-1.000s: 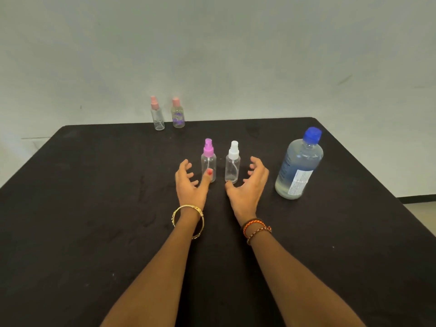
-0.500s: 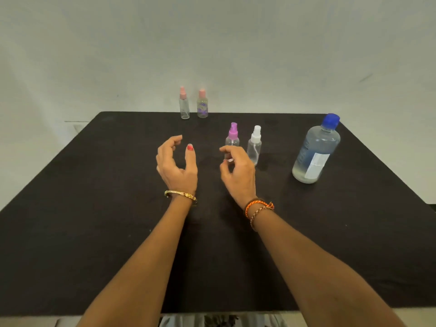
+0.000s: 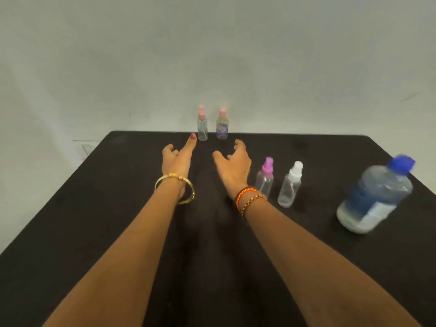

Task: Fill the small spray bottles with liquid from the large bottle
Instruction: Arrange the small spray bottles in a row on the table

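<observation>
Two small spray bottles stand at the table's far edge: a clear one with a pink cap [image 3: 202, 125] and one with a purple label [image 3: 222, 125]. My left hand [image 3: 177, 159] and my right hand [image 3: 234, 165] are stretched toward them, fingers apart, holding nothing, a little short of both. To the right of my right wrist stand a purple-capped spray bottle [image 3: 265, 177] and a white-capped spray bottle [image 3: 290, 185], both clear. The large bottle [image 3: 375, 197], blue cap on and partly filled with clear liquid, stands at the far right.
All the bottles rest on a black table [image 3: 94, 220] set against a pale wall [image 3: 212, 55]. The table's back edge runs just behind the two far bottles.
Both hands have left the purple-capped and white-capped bottles and reached forward to the far pair. The view has swung left, so the near bottles and large bottle now sit further right.
</observation>
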